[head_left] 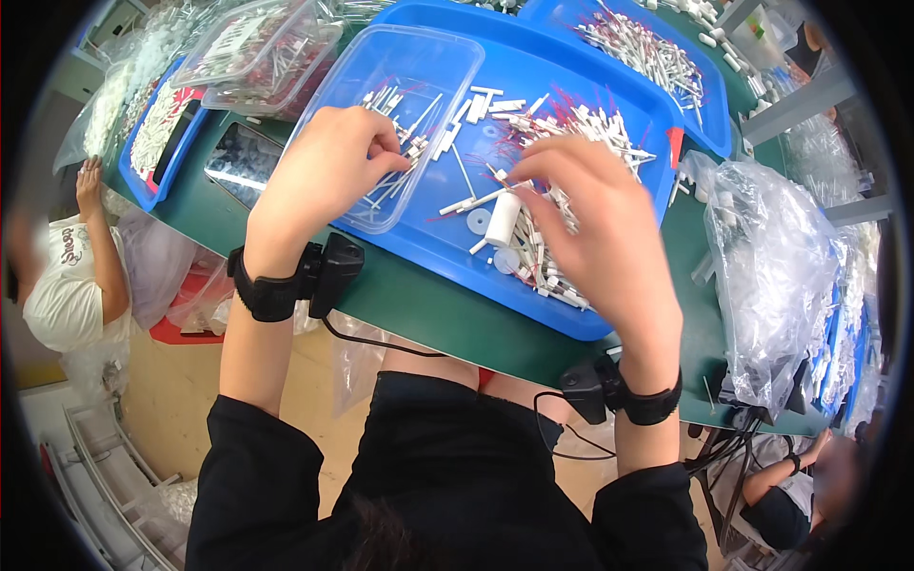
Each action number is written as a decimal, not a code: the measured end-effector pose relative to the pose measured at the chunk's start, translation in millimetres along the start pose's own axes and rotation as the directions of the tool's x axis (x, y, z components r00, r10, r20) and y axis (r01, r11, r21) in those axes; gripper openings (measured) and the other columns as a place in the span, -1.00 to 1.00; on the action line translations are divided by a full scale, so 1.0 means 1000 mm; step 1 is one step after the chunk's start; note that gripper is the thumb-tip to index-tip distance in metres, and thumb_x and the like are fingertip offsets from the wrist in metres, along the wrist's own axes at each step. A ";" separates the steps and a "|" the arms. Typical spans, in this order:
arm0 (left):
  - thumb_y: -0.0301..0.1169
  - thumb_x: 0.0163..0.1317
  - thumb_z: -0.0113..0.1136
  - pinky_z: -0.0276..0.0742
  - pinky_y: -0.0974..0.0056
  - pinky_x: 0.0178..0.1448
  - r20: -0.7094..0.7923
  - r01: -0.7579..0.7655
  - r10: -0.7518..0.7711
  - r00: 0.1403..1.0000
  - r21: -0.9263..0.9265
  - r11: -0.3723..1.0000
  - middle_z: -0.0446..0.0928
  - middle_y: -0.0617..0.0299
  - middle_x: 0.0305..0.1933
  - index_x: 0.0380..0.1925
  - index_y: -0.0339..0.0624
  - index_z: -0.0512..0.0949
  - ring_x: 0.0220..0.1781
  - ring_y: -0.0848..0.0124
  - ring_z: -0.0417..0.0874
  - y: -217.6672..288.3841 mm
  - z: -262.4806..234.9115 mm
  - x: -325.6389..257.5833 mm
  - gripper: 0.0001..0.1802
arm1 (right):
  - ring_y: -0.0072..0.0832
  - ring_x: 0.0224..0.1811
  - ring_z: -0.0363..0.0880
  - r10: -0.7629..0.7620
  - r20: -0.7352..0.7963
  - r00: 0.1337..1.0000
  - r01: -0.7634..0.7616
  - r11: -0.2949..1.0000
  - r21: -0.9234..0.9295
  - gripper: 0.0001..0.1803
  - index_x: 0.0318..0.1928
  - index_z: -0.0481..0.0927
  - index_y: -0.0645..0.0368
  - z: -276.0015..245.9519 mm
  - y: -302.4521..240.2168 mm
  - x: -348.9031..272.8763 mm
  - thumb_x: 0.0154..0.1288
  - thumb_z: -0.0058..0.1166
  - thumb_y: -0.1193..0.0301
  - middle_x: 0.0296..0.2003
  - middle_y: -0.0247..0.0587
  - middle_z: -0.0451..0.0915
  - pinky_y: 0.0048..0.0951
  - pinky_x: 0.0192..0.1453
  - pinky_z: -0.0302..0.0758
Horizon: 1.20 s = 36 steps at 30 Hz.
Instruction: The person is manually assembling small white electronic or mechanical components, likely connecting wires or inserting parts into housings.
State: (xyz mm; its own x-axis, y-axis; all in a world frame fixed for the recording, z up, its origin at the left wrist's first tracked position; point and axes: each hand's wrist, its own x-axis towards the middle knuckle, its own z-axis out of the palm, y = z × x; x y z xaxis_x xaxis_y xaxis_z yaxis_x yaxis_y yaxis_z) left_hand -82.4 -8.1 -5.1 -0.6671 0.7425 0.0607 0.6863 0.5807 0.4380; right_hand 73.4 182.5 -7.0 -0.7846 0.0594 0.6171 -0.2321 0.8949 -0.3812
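Observation:
My left hand (pixel 338 162) is over a clear plastic box (pixel 381 217), its thumb and fingers drawn together in a pinch. Whatever those fingertips hold, if anything, is hidden. Thin white rods (pixel 419 124) lie in the box beside them. Above a blue tray (pixel 419 252) my right hand (pixel 595 214) is curled and slightly blurred, thumb and fingertips close together. A small white piece with red wires (pixel 499 177) shows at those fingertips; I cannot tell if it is gripped. Close by lie a thick white cylinder (pixel 503 219) and a pile of white tubes with red wires (pixel 614 131).
A second blue tray (pixel 716 105) of wired parts stands behind. Lidded clear boxes (pixel 271 57) and a phone (pixel 243 164) are at left. Crumpled clear plastic bags (pixel 766 257) fill the right side. Other people (pixel 76 281) sit at the left and lower right.

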 end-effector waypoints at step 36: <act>-0.54 0.29 0.16 0.60 0.29 -0.39 -0.295 -0.273 -0.090 0.951 -0.942 0.196 0.63 -0.14 -0.24 -0.19 -0.33 0.44 -0.45 0.33 0.66 0.074 0.022 -0.032 -0.86 | -0.60 -0.27 0.69 0.301 0.185 0.935 -0.317 0.481 0.818 -0.80 -0.10 0.60 0.32 -0.019 -0.013 -0.008 0.24 0.14 0.61 -0.39 -0.21 0.70 -0.61 -0.27 0.53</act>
State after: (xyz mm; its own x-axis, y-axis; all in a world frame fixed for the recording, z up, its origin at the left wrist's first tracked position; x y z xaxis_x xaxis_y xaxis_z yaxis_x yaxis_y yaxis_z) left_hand -4.5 18.5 5.6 -0.7820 0.5555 0.2826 0.0436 -0.4035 0.9139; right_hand 93.5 178.4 6.3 -0.9102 0.2435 0.3350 -0.3332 0.0500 -0.9415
